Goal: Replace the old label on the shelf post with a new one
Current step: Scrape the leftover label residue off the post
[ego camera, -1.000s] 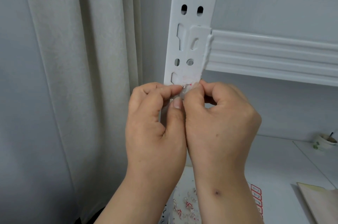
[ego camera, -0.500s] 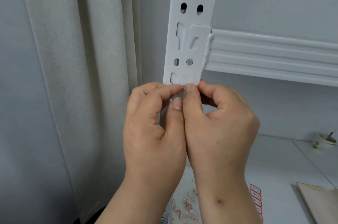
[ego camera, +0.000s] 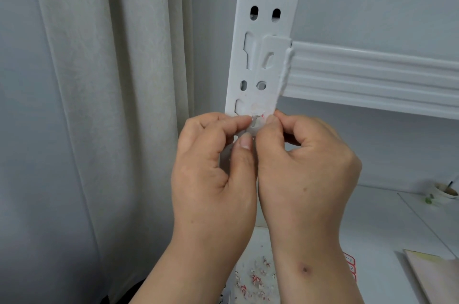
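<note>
A white perforated shelf post (ego camera: 263, 30) runs up the middle of the view. Torn remains of the old label (ego camera: 257, 122), white with traces of red, cling to the post just above my fingers. My left hand (ego camera: 216, 169) and my right hand (ego camera: 305, 172) are pressed together in front of the post. The fingertips of both pinch at the label scrap. My hands hide the post below that spot. A sheet of new red-bordered labels (ego camera: 350, 266) peeks out on the shelf behind my right wrist.
A white shelf beam (ego camera: 372, 80) runs right from the post. Beige curtains (ego camera: 111, 105) hang at the left. Small red and white label scraps (ego camera: 255, 279) litter the lower shelf. A small cup (ego camera: 444, 193) and a pale board (ego camera: 437, 276) sit at the right.
My fingertips have shifted slightly on the post, and a bit more of the torn label shows between them than half a second ago. Both hands stay in the same place.
</note>
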### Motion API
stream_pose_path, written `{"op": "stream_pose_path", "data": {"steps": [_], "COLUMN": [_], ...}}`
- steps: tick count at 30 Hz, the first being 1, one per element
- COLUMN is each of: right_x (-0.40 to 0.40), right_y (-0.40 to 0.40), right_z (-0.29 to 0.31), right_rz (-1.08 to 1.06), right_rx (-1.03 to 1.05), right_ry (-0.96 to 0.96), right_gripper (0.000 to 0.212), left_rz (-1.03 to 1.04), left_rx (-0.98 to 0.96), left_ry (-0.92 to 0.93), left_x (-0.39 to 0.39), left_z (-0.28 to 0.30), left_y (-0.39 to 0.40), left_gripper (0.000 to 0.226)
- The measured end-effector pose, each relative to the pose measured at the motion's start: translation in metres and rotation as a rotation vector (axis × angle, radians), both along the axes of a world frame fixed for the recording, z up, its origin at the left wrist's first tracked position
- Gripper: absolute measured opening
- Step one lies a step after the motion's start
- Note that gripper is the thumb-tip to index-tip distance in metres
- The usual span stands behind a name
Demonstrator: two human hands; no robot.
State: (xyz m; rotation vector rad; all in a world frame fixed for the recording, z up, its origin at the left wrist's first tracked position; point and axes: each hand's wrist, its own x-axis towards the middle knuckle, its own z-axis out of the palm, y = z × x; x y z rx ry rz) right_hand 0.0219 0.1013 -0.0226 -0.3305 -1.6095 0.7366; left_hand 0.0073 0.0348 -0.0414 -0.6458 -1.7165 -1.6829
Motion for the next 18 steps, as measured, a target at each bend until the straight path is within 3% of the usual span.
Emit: {"op": "stream_pose_path", "data": {"steps": [6,18], "right_x": [0.0015,-0.0017], "right_y": [-0.0015,-0.0012], "right_z": [0.0010,0.0001], "right_rz": [0.072,0.010], "right_rx": [-0.065,-0.023], "right_ry": [-0.033,0.007], "right_gripper": [0.017,0.017], "left_rz": [-0.029,-0.015], "left_rx": [0.003,-0.009], "left_ry": [-0.009,0.004], "left_x": [0.0011,-0.0002], "left_z": [0.0008,0.0010], "left_y": [-0.0008,-0.0003], "left_gripper": [0.020,0.020]}}
